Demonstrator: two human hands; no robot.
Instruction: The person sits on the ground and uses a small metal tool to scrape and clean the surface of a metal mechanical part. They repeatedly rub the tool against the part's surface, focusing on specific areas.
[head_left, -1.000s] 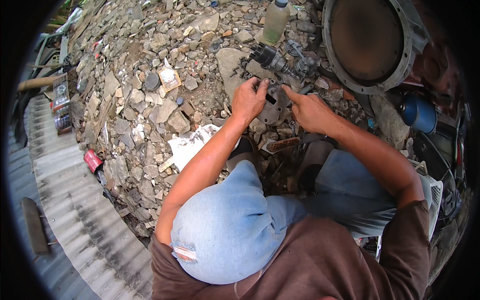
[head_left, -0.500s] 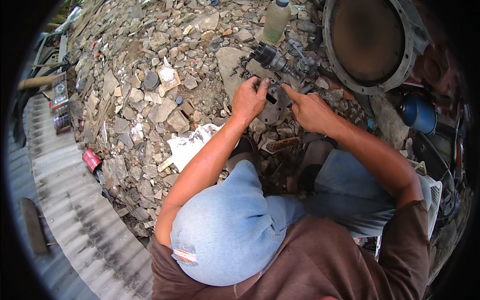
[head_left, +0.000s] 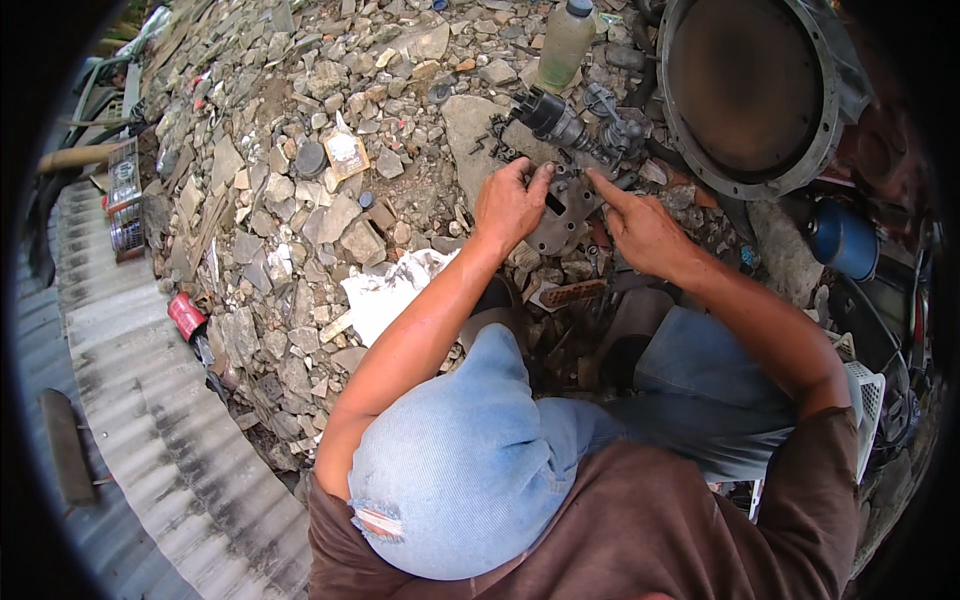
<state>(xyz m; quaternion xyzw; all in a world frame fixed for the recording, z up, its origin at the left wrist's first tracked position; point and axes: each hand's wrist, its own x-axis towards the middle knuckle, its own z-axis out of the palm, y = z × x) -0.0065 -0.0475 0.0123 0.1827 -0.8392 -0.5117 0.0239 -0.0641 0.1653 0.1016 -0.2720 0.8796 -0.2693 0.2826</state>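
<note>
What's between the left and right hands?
Head view: a slotted grey metal plate lies between the left hand and the right hand.

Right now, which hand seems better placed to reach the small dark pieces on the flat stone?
Probably the left hand: it is nearer the small dark pieces, while the right hand is across the metal plate.

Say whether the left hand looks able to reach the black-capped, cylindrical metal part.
Probably yes: the black-capped, cylindrical metal part lies just beyond the left hand, with nothing tall between.
</note>
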